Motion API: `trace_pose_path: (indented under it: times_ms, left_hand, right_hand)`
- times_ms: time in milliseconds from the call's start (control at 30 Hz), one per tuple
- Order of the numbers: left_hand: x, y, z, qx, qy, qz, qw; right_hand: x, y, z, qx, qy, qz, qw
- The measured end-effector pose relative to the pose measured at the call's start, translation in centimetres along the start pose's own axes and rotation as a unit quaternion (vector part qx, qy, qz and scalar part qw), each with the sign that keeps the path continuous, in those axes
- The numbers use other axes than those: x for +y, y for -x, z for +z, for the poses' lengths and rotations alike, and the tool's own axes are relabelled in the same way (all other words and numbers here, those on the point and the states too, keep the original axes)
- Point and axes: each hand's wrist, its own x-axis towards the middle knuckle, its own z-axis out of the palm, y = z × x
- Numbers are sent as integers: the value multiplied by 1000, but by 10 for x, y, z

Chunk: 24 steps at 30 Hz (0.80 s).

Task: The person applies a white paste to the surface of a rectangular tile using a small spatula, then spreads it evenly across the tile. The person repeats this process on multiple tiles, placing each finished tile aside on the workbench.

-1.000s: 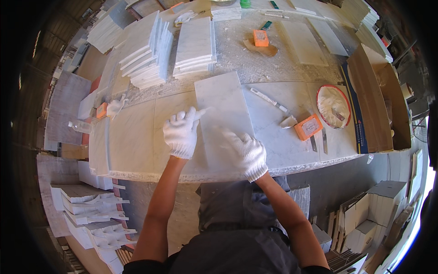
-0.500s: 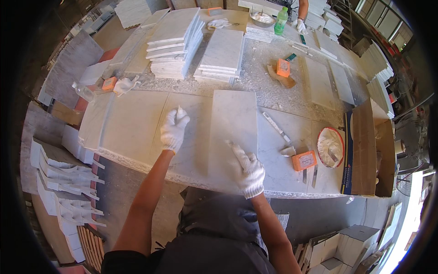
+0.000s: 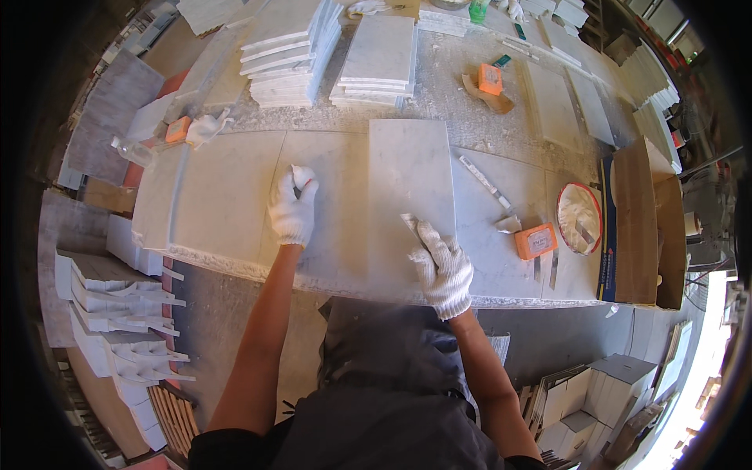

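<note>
Workbench (image 3: 223,184): one, dusty, spans the view; front strip is pale panels.
Cardboard box (image 3: 634,227): one, stands at bench's right end, likely parked there to clear the working side.
Slab stacks (image 3: 377,51): two nearest, beyond the front strip, flat faces up, probably for reach without crowding; layers blend, no exact count.
Slab in work (image 3: 409,160): one, pale, lies flat in front of the person, near end close to bench's front edge; presumably there so both hands reach it.
Rear flat slabs (image 3: 553,106): two, side by side, right of centre.
Right hand (image 3: 444,270): one, gloved, over near right part of slab; closed on a thin blade-like piece, tip poking past the fingers, probably for a low, flat angle.
Left hand (image 3: 291,207): one, gloved, left of slab, apart from it; fingers curled, pale bit at fingertips, cannot tell if gripped.
Red-rimmed bowl (image 3: 558,213): one, pale paste inside plus one flat tool (image 3: 583,233); right side, likely for right-hand reach.
Loose glove (image 3: 208,128): one on the near left, beside an orange block.
Orange blocks (image 3: 536,241): three clear ones; near right, rear centre, far left.
White-handled tool (image 3: 482,179): one, just right of slab, probably handy there.
Metal strips (image 3: 554,269): two, by nearest orange block.
</note>
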Motion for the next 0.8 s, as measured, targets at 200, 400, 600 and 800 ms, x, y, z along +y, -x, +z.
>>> trace_pose_path:
  times_ms: [200, 400, 600, 800]
  left_hand:
    - [-4, 3, 3, 15, 1, 21, 1000]
    - [-12, 0, 7, 20, 6, 51, 998]
    - [-11, 13, 0, 34, 20, 51, 998]
    - [-14, 55, -15, 91, 0, 116, 989]
  right_hand:
    - [-32, 54, -22, -54, -95, 77, 991]
    - [-71, 91, -17, -137, -197, 172, 956]
    - [-75, 83, -15, -145, -245, 108, 953]
    - [-56, 74, -21, -91, -257, 113, 956]
